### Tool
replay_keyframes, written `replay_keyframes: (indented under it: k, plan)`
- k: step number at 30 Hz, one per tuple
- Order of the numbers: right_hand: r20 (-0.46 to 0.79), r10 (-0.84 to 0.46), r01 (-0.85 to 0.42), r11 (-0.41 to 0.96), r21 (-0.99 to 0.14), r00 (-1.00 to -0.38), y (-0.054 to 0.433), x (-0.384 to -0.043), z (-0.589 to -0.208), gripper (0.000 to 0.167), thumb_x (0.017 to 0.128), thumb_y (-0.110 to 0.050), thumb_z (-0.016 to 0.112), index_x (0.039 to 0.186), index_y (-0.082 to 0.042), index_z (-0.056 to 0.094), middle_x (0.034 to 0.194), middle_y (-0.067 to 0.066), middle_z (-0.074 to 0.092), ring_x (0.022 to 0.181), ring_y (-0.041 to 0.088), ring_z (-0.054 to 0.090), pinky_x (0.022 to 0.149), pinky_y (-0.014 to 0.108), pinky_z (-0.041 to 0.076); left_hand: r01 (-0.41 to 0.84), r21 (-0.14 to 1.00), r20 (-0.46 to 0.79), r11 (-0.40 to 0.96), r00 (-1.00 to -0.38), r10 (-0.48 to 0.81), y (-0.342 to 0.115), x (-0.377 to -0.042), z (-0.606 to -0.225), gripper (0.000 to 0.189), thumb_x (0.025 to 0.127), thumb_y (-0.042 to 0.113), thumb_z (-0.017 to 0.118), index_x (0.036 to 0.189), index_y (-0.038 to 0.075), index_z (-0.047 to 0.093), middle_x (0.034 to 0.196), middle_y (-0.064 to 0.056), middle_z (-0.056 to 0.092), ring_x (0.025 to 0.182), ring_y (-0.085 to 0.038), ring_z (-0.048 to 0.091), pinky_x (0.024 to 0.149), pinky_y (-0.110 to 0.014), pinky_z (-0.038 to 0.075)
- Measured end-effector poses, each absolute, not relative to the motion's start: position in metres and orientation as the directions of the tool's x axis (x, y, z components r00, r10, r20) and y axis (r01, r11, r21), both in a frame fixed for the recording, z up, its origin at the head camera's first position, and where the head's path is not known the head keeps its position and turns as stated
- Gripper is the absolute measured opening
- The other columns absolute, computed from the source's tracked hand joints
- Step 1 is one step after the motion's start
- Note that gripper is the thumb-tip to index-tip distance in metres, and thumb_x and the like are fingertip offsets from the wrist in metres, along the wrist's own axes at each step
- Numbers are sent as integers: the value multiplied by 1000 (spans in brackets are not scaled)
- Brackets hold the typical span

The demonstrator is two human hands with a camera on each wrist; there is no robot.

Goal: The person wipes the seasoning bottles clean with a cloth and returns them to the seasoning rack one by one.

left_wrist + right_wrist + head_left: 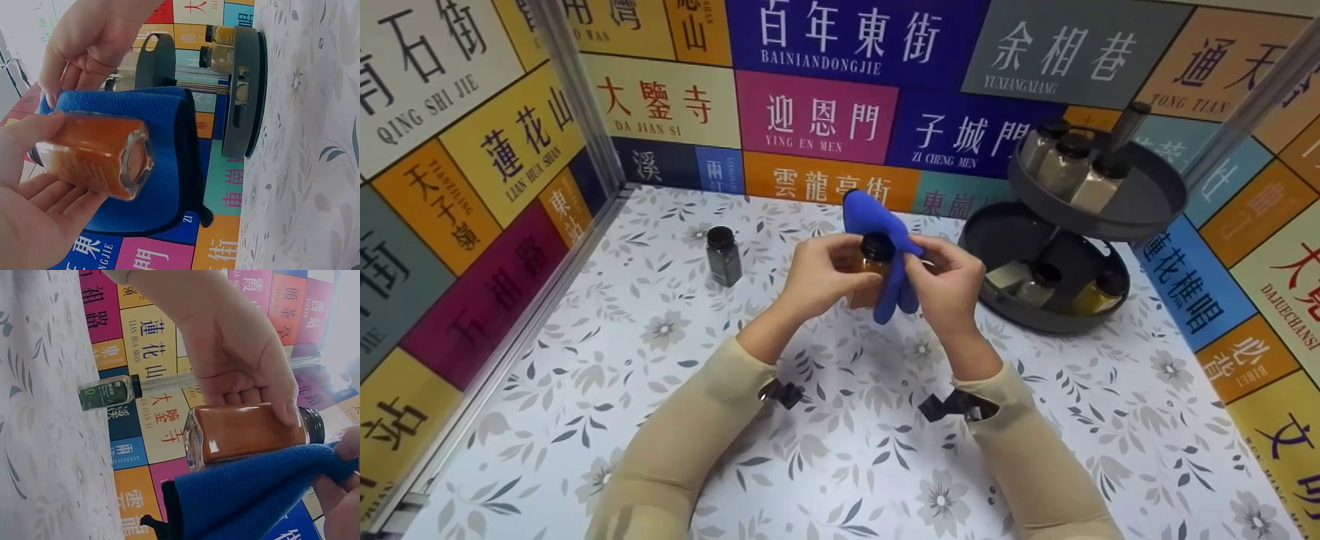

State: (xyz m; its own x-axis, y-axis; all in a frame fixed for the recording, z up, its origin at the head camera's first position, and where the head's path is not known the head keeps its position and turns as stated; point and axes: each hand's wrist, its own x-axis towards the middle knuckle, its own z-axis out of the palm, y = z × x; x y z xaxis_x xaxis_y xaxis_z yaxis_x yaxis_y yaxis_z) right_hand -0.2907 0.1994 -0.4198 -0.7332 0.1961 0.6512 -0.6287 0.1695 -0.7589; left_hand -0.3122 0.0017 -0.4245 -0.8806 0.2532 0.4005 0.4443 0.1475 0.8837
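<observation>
My left hand (816,279) grips a squarish glass spice jar (93,149) of orange-brown powder, its thumb on one side and fingers on the other. The jar has a black lid and is raised above the table, tipped in the wrist views' sideways picture. A folded blue cloth (879,217) with black edging is pinched between the thumb and fingers of my right hand (950,283). In the right wrist view the cloth (253,481) lies along the jar's side, near its lid. Part of the jar's label shows in the left wrist view.
A dark-green-labelled spice jar (107,392) with a black lid stands on the table, left of my hands. To the right is a two-tier round black rack (1054,325) with several jars on both trays. Sign-printed panels (817,116) enclose the flower-patterned table (840,465).
</observation>
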Motion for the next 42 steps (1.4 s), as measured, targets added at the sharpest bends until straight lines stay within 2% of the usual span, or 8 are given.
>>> replay_keyframes:
  k: [10, 16, 24, 29, 35, 42]
  plan:
    - [495, 78, -455, 290, -842, -865, 186, -302, -442, 13, 84, 5, 77, 97, 2, 82, 95, 17, 81, 80, 6, 75, 72, 18, 60, 444, 890, 433, 107, -895, 107, -8, -315, -422, 47, 84, 16, 92, 126, 5, 77, 113, -12, 81, 102, -22, 78, 93, -36, 63]
    - [475, 39, -434, 349, -831, -879, 181, -299, -447, 14, 84, 2, 79, 97, -2, 83, 94, 15, 81, 82, 14, 76, 74, 18, 58, 417, 901, 414, 116, -909, 48, -12, -314, -418, 47, 84, 18, 92, 127, 7, 77, 116, -12, 81, 107, -22, 77, 96, -36, 63]
    - [457, 37, -426, 300, -853, -889, 183, -290, -434, 16, 85, 3, 77, 98, -2, 84, 93, 17, 81, 76, 8, 75, 68, 21, 60, 420, 899, 419, 122, -907, 39, -12, -315, -418, 50, 84, 19, 92, 130, 7, 76, 115, -12, 81, 105, -22, 78, 95, -36, 63]
    - [480, 73, -455, 224, -862, -874, 188, -285, -423, 16, 85, 5, 77, 100, 3, 82, 94, 18, 81, 76, 5, 74, 66, 21, 60, 406, 905, 397, 123, -913, 97, -10, -314, -419, 51, 83, 19, 93, 129, 6, 76, 113, -11, 82, 101, -22, 78, 93, -37, 63]
    - [551, 170, -535, 135, -834, -817, 198, -281, -412, 16, 85, 9, 77, 101, 8, 80, 92, 13, 81, 78, 5, 76, 68, 20, 60, 373, 911, 343, 173, -922, 182, -3, -313, -422, 50, 82, 23, 94, 127, 8, 77, 112, -7, 82, 99, -19, 78, 93, -37, 63]
    - [602, 200, -589, 127, -798, -773, 203, -282, -409, 18, 87, 11, 76, 105, 9, 79, 98, 17, 80, 90, 9, 79, 77, 24, 64, 404, 904, 354, 142, -892, 283, 0, -313, -423, 48, 83, 23, 93, 127, 10, 77, 115, -6, 81, 98, -18, 78, 93, -36, 64]
